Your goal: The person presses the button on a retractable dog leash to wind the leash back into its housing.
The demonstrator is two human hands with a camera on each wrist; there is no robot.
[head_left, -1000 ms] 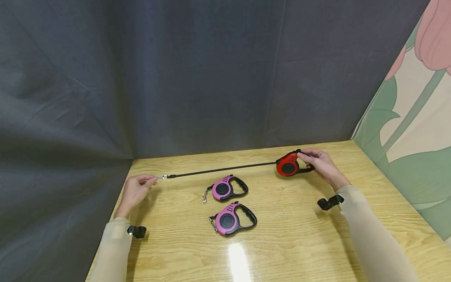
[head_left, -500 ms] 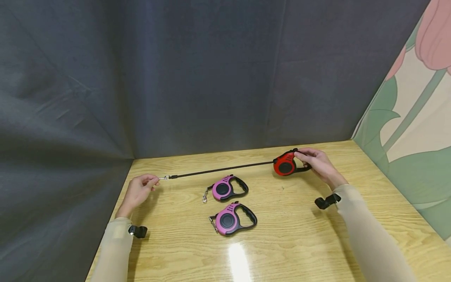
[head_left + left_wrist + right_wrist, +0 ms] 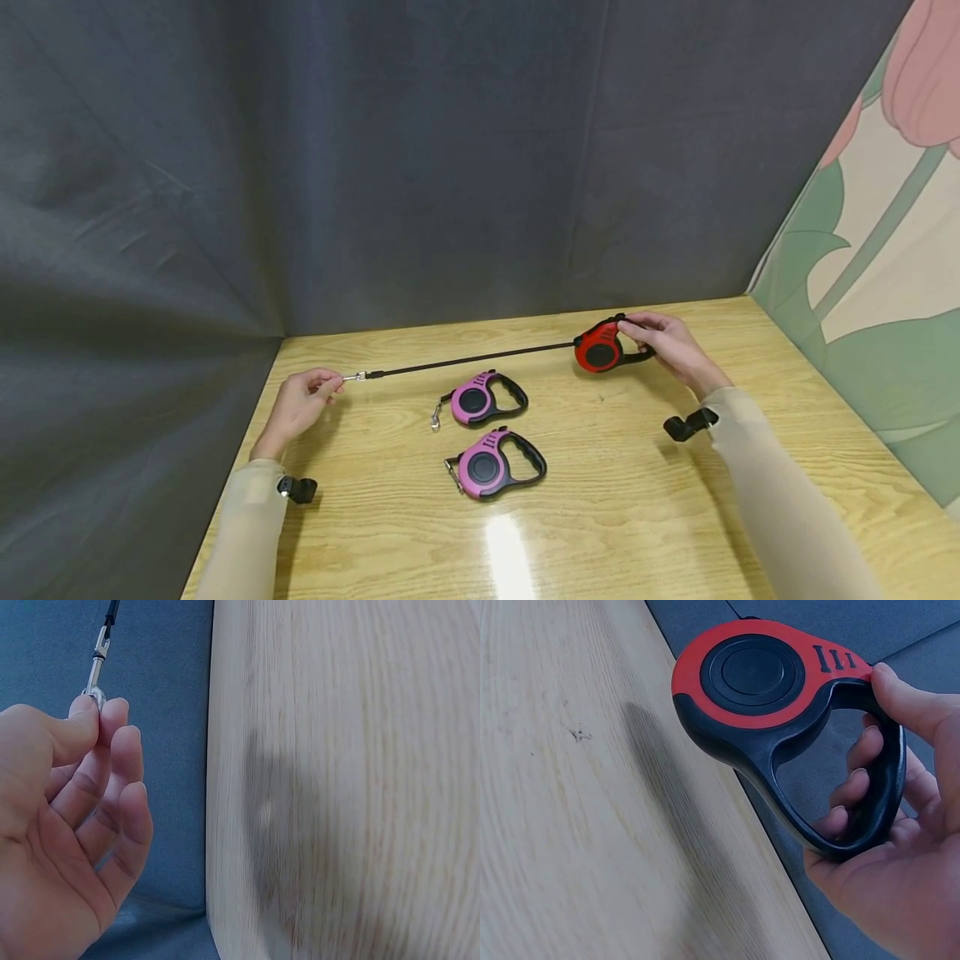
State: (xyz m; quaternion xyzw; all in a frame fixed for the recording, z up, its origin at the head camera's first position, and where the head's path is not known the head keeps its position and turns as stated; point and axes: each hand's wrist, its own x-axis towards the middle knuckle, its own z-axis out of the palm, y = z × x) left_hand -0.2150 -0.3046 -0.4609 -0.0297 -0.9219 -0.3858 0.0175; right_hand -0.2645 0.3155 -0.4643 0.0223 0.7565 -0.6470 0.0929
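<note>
My right hand (image 3: 667, 346) grips the black handle of a red retractable dog leash (image 3: 750, 675), fingers wrapped through its loop and thumb near the top. From its casing a black cord (image 3: 472, 358) runs taut to the left. At the cord's far end, my left hand (image 3: 300, 404) pinches the silver metal clip (image 3: 95, 671) between thumb and fingertips. Both hands are above the table, casting shadows. Between them, nearer the front, lie two pink-and-black retractable leashes, an upper one (image 3: 472, 400) and a lower one (image 3: 482, 468), each with its clip on the left.
The wooden table (image 3: 600, 517) carries a bright light reflection near its front. A dark grey curtain (image 3: 435, 167) stands behind and to the left. A flower-patterned panel (image 3: 885, 292) borders the right side.
My right hand has drifted left with the red leash, and my left hand has shifted slightly right with the clip. The cord span is shorter. Both pink leashes stay put.
</note>
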